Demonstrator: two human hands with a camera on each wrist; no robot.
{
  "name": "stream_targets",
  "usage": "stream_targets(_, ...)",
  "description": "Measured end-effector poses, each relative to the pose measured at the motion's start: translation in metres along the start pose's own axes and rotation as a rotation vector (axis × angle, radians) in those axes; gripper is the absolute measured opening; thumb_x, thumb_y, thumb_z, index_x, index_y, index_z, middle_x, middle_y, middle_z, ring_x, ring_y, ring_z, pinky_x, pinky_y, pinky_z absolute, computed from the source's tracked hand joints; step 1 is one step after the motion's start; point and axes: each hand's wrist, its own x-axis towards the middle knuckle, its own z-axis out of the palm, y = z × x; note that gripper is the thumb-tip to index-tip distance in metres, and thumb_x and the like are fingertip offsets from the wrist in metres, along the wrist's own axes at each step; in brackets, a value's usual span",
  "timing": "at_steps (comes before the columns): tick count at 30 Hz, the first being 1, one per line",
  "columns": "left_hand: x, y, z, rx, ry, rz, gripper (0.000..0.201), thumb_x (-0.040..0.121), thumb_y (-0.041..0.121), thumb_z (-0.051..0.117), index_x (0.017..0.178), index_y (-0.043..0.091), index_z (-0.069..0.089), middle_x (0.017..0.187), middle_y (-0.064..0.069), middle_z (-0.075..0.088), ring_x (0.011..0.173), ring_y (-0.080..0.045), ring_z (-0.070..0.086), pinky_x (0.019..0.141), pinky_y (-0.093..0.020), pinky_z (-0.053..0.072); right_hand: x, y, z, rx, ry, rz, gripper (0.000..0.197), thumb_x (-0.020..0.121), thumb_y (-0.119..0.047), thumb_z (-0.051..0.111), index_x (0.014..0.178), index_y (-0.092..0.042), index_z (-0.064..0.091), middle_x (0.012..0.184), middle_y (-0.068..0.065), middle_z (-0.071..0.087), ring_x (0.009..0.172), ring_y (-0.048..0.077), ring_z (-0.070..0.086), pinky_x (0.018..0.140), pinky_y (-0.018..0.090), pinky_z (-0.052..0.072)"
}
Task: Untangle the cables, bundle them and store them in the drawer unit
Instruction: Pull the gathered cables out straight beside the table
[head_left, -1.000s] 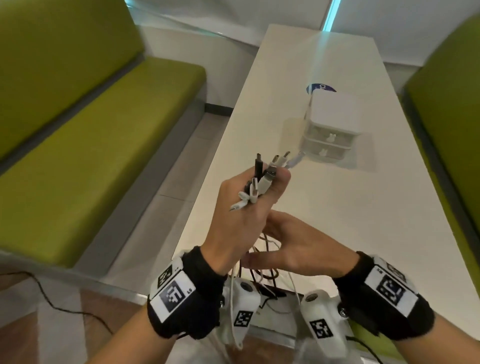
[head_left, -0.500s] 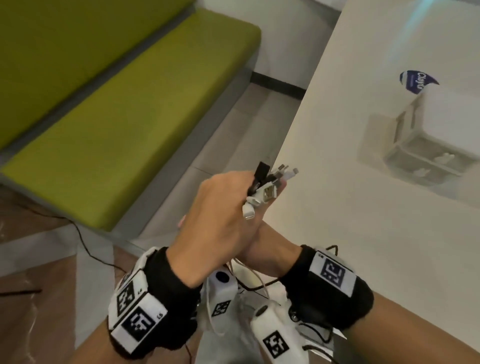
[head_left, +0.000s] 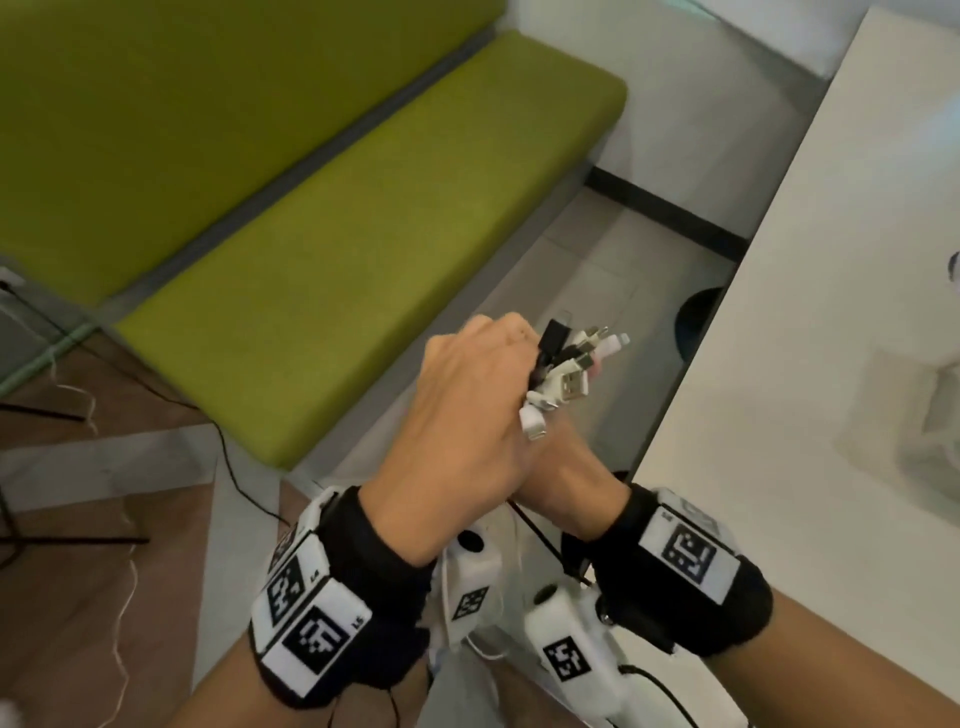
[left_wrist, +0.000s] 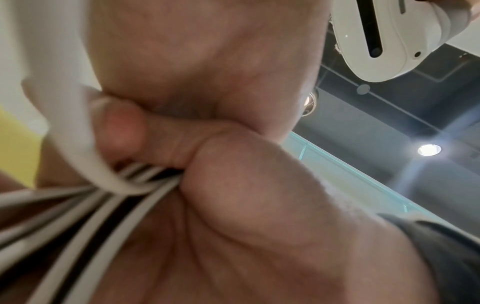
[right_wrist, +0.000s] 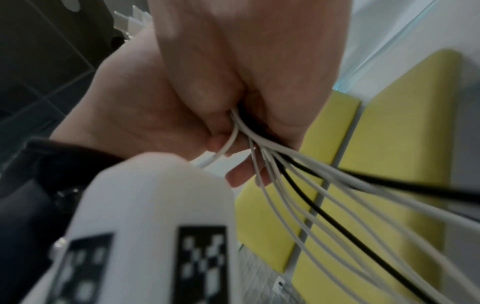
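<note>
My left hand (head_left: 467, 415) is fisted around the cables (head_left: 563, 371), their plug ends fanning out of the top of my grip at the centre of the head view, off the left edge of the white table (head_left: 810, 364). My right hand (head_left: 566, 478) sits tucked just under it, fingers (right_wrist: 244, 174) curled round the white and black strands. The green bench (head_left: 322, 249) fills the upper left.

This looks like a café or canteen booth: a long green padded bench (head_left: 363, 249) with a matching backrest (head_left: 182, 104) runs beside a white surface (head_left: 810, 364), over a pale tiled floor (head_left: 587, 291), under a dark ceiling (left_wrist: 389, 115) with round recessed lights (left_wrist: 429, 149).
</note>
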Motion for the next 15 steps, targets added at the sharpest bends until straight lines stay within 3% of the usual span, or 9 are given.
stream_targets(2,0.011,-0.008,-0.022,0.060,-0.038,-0.001,0.029,0.071,0.001,0.069,0.081,0.020,0.050,0.079,0.007,0.047,0.076,-0.013,0.043,0.065,-0.030,0.028,0.015,-0.013,0.001,0.062,-0.054,-0.075,0.016,0.076,0.013,0.062,0.092,0.011,0.064,0.077,0.010,0.060,0.083,0.003,0.044,0.069,0.010,0.042)
stream_targets(3,0.016,-0.010,-0.033,0.103,-0.063,0.008,0.027,0.074,0.006,0.067,0.085,0.023,0.050,0.083,0.008,0.048,0.079,-0.013,0.043,0.067,-0.029,0.027,0.022,-0.022,-0.005,0.065,-0.078,-0.045,0.021,0.081,0.013,0.061,0.101,0.009,0.062,0.080,0.002,0.060,0.077,-0.001,0.044,0.062,0.006,0.038)
stream_targets(5,0.023,-0.014,-0.054,0.153,-0.099,0.022,0.016,0.078,0.019,0.056,0.090,0.025,0.047,0.090,0.009,0.045,0.083,-0.012,0.038,0.073,-0.030,0.028,0.030,-0.033,-0.015,0.089,-0.269,0.159,0.024,0.090,0.006,0.056,0.108,-0.011,0.058,0.081,-0.017,0.042,0.067,-0.006,0.040,0.059,0.000,0.036)
stream_targets(7,0.028,-0.017,-0.064,0.152,-0.076,0.024,0.012,0.084,0.028,0.053,0.089,0.023,0.043,0.094,0.008,0.044,0.087,-0.013,0.037,0.077,-0.032,0.033,0.038,-0.035,-0.018,0.000,-0.309,0.081,0.024,0.094,0.001,0.052,0.103,-0.021,0.056,0.078,-0.018,0.035,0.067,-0.006,0.038,0.066,0.002,0.033)
stream_targets(8,0.031,-0.018,-0.066,0.133,-0.064,0.013,0.018,0.087,0.031,0.059,0.089,0.024,0.042,0.096,0.008,0.043,0.089,-0.013,0.038,0.078,-0.032,0.034,0.042,-0.040,-0.023,-0.015,-0.314,0.077,0.022,0.095,-0.001,0.051,0.113,-0.012,0.057,0.080,-0.015,0.040,0.072,-0.005,0.041,0.072,0.006,0.032)
stream_targets(9,0.033,-0.018,-0.067,0.108,-0.060,0.008,0.023,0.088,0.033,0.063,0.089,0.025,0.042,0.097,0.009,0.043,0.091,-0.012,0.038,0.079,-0.030,0.033,0.047,-0.046,-0.025,0.003,-0.302,0.089,0.025,0.096,-0.004,0.051,0.121,-0.001,0.055,0.086,-0.007,0.050,0.082,-0.001,0.047,0.079,0.012,0.033)
stream_targets(11,0.037,-0.018,-0.068,0.058,-0.025,0.006,0.020,0.089,0.033,0.065,0.094,0.024,0.047,0.101,0.010,0.046,0.096,-0.010,0.039,0.081,-0.027,0.032,0.056,-0.062,-0.027,0.071,-0.180,-0.010,0.023,0.090,-0.012,0.051,0.110,-0.003,0.057,0.095,0.009,0.054,0.092,0.018,0.051,0.081,0.015,0.039)
stream_targets(13,0.043,-0.017,-0.071,0.023,0.037,0.020,0.016,0.089,0.029,0.064,0.100,0.022,0.055,0.106,0.010,0.051,0.102,-0.010,0.042,0.085,-0.026,0.032,0.065,-0.067,-0.028,0.096,-0.076,-0.077,0.008,0.083,-0.012,0.050,0.088,-0.018,0.050,0.083,-0.002,0.049,0.078,0.011,0.046,0.078,0.006,0.039)
stream_targets(15,0.050,-0.012,-0.076,0.005,0.117,0.049,0.014,0.087,0.024,0.065,0.098,0.019,0.058,0.105,0.007,0.055,0.102,-0.011,0.045,0.087,-0.026,0.032,0.072,-0.071,-0.033,0.061,0.030,-0.156,0.013,0.081,-0.004,0.051,0.084,-0.017,0.054,0.079,-0.007,0.051,0.075,-0.005,0.044,0.081,-0.005,0.034)
